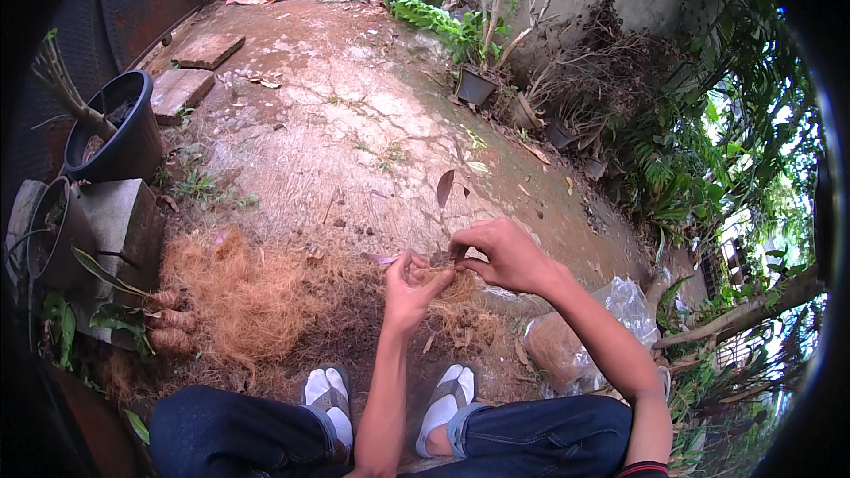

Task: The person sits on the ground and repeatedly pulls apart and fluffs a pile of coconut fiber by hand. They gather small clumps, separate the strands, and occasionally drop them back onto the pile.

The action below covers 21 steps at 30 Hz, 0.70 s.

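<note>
My left hand (410, 289) and my right hand (501, 255) meet in front of me, fingertips pinching a small clump of brown fibre (439, 271) with a dark lump at its top. Fingers hide much of the clump. Just beyond them shows a dark reddish leaf (445, 187); whether it joins the clump I cannot tell. Below the right hand lies more loose fibre (468, 325). Dark soil (339, 338) is spread between that and a large heap of orange-brown coconut fibre (249, 299) on the left. Several fibre-wrapped bundles (171, 322), with leaves at them, lie beside the heap.
A clear plastic bag (627, 305) holding fibre stands at right, under my right forearm. Potted plants, including a large black pot (136, 139), and concrete blocks (123, 222) line the left side. Dry branches (584, 73) and shrubs border the cracked concrete ground (319, 139) on the right.
</note>
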Each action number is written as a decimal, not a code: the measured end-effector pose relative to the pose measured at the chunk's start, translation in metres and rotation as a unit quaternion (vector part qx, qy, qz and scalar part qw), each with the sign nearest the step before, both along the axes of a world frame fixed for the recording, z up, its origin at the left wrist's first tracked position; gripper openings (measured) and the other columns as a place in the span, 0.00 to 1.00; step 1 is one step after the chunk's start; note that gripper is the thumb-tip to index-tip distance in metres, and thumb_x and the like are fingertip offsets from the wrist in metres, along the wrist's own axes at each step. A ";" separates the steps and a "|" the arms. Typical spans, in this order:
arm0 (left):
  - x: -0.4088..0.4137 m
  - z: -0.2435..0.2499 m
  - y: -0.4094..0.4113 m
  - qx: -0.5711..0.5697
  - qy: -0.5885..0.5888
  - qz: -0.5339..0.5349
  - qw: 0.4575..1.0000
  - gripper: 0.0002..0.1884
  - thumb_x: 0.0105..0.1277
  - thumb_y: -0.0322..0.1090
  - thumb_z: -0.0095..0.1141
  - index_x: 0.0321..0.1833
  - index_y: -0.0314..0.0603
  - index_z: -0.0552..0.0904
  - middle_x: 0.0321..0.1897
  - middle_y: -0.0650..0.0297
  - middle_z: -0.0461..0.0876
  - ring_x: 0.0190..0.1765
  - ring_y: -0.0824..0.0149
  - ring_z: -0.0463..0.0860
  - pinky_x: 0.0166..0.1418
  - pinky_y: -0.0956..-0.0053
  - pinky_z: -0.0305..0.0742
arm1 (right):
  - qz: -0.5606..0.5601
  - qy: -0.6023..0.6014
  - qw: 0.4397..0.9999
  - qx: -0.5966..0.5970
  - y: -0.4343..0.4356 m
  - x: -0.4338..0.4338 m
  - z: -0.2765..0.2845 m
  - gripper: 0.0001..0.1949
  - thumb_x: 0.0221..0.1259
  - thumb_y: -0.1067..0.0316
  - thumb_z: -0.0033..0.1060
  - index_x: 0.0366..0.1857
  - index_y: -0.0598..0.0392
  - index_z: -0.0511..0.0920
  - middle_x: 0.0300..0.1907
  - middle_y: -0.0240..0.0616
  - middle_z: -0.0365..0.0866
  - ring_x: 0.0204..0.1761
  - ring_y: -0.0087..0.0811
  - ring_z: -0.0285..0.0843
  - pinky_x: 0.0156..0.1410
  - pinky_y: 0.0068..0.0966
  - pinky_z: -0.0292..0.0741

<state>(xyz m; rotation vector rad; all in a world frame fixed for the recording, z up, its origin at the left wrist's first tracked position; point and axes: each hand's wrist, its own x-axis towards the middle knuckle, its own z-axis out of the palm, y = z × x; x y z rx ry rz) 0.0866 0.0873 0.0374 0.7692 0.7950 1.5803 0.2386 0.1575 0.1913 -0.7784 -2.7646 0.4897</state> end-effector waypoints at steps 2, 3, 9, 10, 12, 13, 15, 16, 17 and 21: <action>0.000 -0.001 0.000 -0.005 0.006 0.002 1.000 0.21 0.66 0.31 0.74 0.43 0.42 0.68 0.31 0.64 0.82 0.33 0.77 0.83 0.34 0.84 0.76 | 0.005 -0.004 1.000 0.004 0.000 -0.001 -0.002 0.10 0.52 0.71 0.74 0.37 0.55 0.83 0.33 0.45 0.86 0.41 0.49 0.85 0.48 0.44 0.78; 0.001 0.001 -0.001 -0.005 0.004 0.004 1.000 0.21 0.66 0.31 0.74 0.43 0.42 0.68 0.31 0.64 0.82 0.33 0.77 0.83 0.34 0.84 0.75 | 0.010 -0.005 1.000 0.004 0.001 -0.001 -0.003 0.11 0.52 0.70 0.74 0.38 0.55 0.82 0.33 0.45 0.85 0.41 0.50 0.85 0.47 0.44 0.78; 0.000 -0.002 0.000 0.000 0.008 -0.010 1.000 0.19 0.68 0.29 0.71 0.44 0.42 0.68 0.32 0.64 0.83 0.34 0.77 0.83 0.33 0.84 0.75 | 0.005 -0.027 1.000 0.010 -0.003 -0.003 0.002 0.13 0.54 0.70 0.74 0.40 0.55 0.79 0.32 0.47 0.82 0.42 0.52 0.84 0.46 0.47 0.76; 0.002 0.001 0.000 0.005 -0.002 -0.013 1.000 0.18 0.68 0.28 0.70 0.44 0.42 0.68 0.32 0.64 0.83 0.34 0.77 0.83 0.33 0.84 0.74 | 0.004 -0.023 1.000 0.009 -0.002 -0.002 0.002 0.13 0.54 0.70 0.74 0.40 0.55 0.79 0.32 0.47 0.82 0.42 0.53 0.83 0.46 0.47 0.76; 0.006 0.003 -0.001 0.008 -0.024 -0.002 1.000 0.18 0.68 0.27 0.70 0.44 0.42 0.68 0.33 0.64 0.84 0.34 0.77 0.83 0.33 0.84 0.74 | 0.013 -0.013 1.000 -0.003 0.000 0.001 0.001 0.13 0.54 0.70 0.74 0.40 0.56 0.78 0.33 0.47 0.83 0.42 0.53 0.84 0.47 0.46 0.76; 0.007 0.004 -0.001 0.009 -0.036 0.004 0.999 0.17 0.68 0.26 0.69 0.44 0.42 0.68 0.33 0.64 0.84 0.34 0.77 0.83 0.33 0.84 0.74 | 0.018 -0.007 1.000 -0.010 0.001 0.002 0.001 0.13 0.54 0.71 0.74 0.40 0.57 0.78 0.34 0.47 0.83 0.43 0.53 0.84 0.47 0.46 0.77; 0.008 0.006 -0.003 -0.001 -0.049 0.006 0.999 0.17 0.69 0.26 0.69 0.45 0.42 0.68 0.32 0.65 0.83 0.33 0.78 0.82 0.33 0.85 0.72 | 0.018 0.012 1.000 -0.019 0.001 0.003 0.008 0.12 0.55 0.72 0.73 0.40 0.58 0.79 0.35 0.47 0.84 0.43 0.52 0.84 0.48 0.44 0.78; 0.009 0.007 -0.003 -0.006 -0.056 0.007 0.998 0.17 0.69 0.26 0.68 0.45 0.43 0.69 0.32 0.66 0.82 0.33 0.79 0.81 0.33 0.85 0.71 | 0.018 0.022 0.999 -0.024 0.002 0.003 0.011 0.11 0.55 0.72 0.73 0.40 0.58 0.80 0.36 0.47 0.85 0.42 0.52 0.85 0.48 0.43 0.79; 0.010 0.008 -0.004 -0.011 -0.064 0.016 0.998 0.16 0.68 0.27 0.69 0.45 0.44 0.70 0.30 0.69 0.79 0.30 0.81 0.77 0.31 0.86 0.68 | 0.022 0.026 0.999 -0.023 0.005 0.004 0.012 0.11 0.55 0.73 0.72 0.40 0.58 0.81 0.36 0.47 0.85 0.42 0.51 0.85 0.48 0.42 0.79; 0.011 0.005 -0.004 -0.020 -0.114 0.021 0.993 0.15 0.68 0.29 0.70 0.45 0.46 0.73 0.29 0.75 0.75 0.25 0.84 0.70 0.26 0.87 0.61 | 0.024 0.027 0.999 -0.010 0.015 0.016 0.021 0.06 0.57 0.75 0.70 0.38 0.58 0.86 0.36 0.47 0.85 0.40 0.48 0.85 0.46 0.39 0.80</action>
